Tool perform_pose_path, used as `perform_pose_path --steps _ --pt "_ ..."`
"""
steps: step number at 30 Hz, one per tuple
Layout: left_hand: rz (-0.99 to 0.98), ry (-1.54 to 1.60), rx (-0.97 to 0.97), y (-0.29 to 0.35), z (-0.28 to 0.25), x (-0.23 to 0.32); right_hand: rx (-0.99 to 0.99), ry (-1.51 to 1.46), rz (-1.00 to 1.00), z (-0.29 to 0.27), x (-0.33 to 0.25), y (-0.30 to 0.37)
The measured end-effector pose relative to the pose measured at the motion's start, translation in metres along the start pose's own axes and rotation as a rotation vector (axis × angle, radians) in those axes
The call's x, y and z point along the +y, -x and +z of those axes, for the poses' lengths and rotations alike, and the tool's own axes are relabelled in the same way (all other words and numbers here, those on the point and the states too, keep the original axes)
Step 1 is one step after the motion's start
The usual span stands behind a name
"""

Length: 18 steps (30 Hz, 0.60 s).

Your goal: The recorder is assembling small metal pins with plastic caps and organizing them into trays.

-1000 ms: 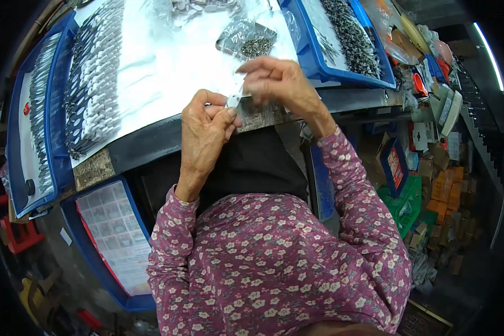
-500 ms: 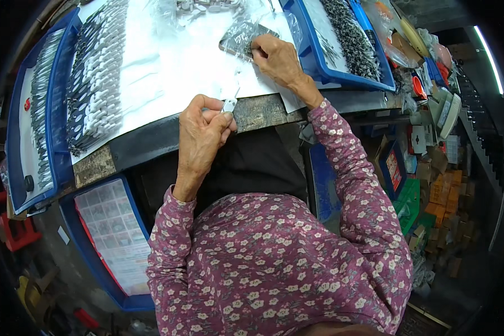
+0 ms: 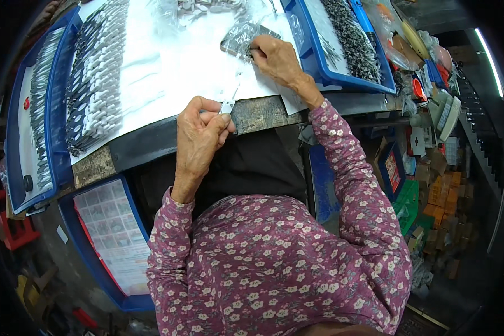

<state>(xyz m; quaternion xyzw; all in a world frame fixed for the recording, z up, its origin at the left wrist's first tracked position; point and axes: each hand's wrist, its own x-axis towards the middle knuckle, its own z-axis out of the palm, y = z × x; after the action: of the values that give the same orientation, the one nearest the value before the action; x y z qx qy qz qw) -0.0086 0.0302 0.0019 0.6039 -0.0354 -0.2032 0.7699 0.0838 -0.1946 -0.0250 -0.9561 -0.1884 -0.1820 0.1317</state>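
My left hand (image 3: 199,134) is closed at the table's front edge, pinching a small white plastic piece (image 3: 227,106) between thumb and fingers. A thin, pale tip sticks up from that piece, over the white sheet. Farther forward and to the right, my right hand (image 3: 280,63) has its fingers drawn together at the right side of a small dark tray (image 3: 228,43) with clear plastic film (image 3: 245,35) on it. Whatever those fingertips hold, if anything, is hidden under the hand.
Rows of white-and-dark parts (image 3: 101,73) lie left on the white sheet (image 3: 151,73). Blue trays of thin parts stand at the left (image 3: 53,134) and right (image 3: 341,77). More white pieces (image 3: 213,8) lie at the back. A blue tray (image 3: 137,302) sits below the table.
My left hand has shifted very slightly left with the white piece. My right hand stays at the dark tray, its fingers barely moved.
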Motion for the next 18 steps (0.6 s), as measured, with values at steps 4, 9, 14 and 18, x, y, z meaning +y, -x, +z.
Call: perform_pose_path --steps 4,9,14,18 --pt "0.001 0.017 -0.006 -0.0009 -0.0009 0.0007 0.081 -0.266 0.128 -0.0044 0.0039 0.0046" --pt "0.003 0.023 -0.001 -0.0011 -0.0016 0.0009 0.077 -0.419 0.220 -0.0067 0.0027 0.0053" --pt "0.020 0.018 0.006 -0.0011 -0.0002 0.0055 0.093 -0.515 0.255 -0.0077 0.0031 0.0056" --pt "0.035 0.039 0.004 -0.0018 -0.0022 0.0020 0.089 -0.585 0.250 -0.0115 -0.0005 0.0066"
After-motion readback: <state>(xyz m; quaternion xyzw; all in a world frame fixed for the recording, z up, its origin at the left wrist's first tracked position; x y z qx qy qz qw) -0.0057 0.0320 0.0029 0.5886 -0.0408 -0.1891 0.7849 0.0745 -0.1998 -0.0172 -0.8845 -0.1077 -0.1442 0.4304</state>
